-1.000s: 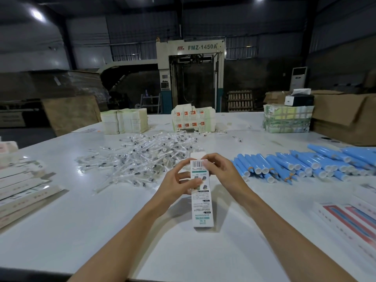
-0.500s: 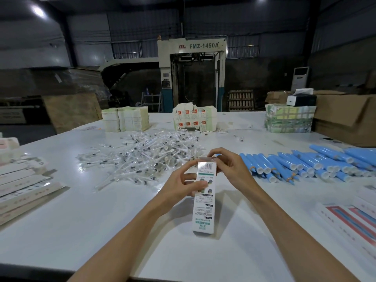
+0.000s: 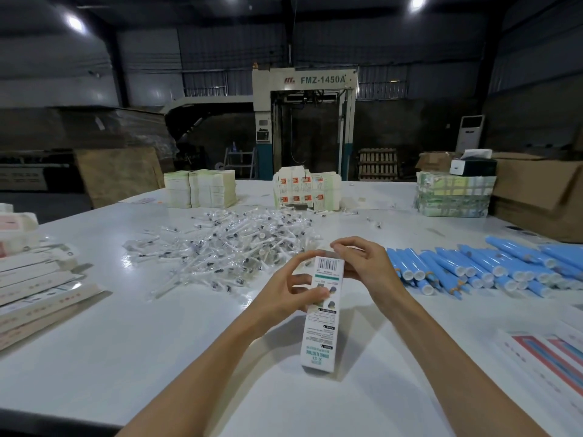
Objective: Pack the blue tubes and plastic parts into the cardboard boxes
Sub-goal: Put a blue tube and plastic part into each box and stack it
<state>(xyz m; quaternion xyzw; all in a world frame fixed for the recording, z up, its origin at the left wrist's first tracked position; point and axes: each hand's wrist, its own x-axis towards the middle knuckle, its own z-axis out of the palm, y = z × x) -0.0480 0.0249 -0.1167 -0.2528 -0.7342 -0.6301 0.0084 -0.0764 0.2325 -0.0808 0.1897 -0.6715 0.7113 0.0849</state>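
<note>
Nearest you, your left hand (image 3: 284,298) curls round the middle of a narrow white cardboard box (image 3: 319,335), thumb pressed on its printed face, while your right hand (image 3: 367,268) bends its fingers over the far, barcoded end and pinches it there. Past your hands, on the white table (image 3: 126,342), the clear plastic parts (image 3: 227,247) lie heaped to the left and the blue tubes (image 3: 473,269) lie in rows to the right. Stacks of flat cartons (image 3: 202,187) stand along the table's far edge.
</note>
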